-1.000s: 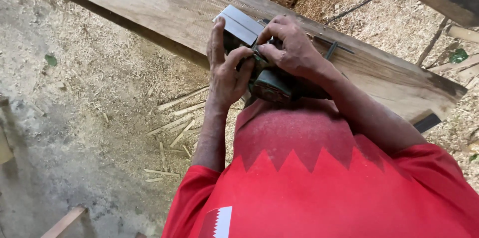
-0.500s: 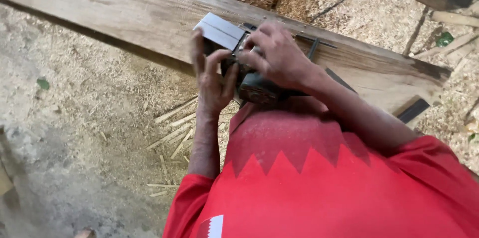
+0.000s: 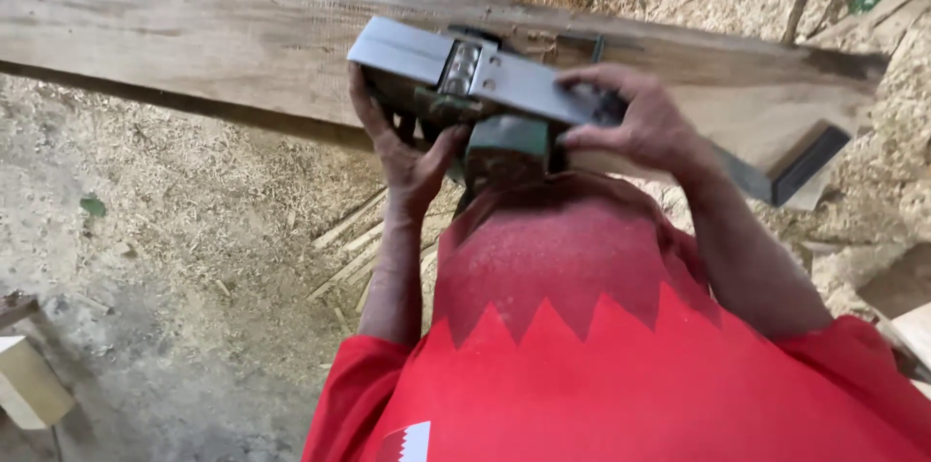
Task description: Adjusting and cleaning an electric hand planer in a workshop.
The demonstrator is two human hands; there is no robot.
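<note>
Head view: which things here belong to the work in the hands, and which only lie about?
In use:
electric planer, turned sole up
left hand and right hand holding it
wooden plank under it

Lying about:
wood strips on the ground
small wooden block
sawdust

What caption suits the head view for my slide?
Both hands, left hand and right hand, hold an upturned electric planer against a wooden plank.

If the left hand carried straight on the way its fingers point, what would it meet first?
The left hand points up the picture, fingers already on the underside of the planer near its front end. Past that lies the wooden plank. Depth is hard to judge, so the plank may sit lower than the hand.
</note>
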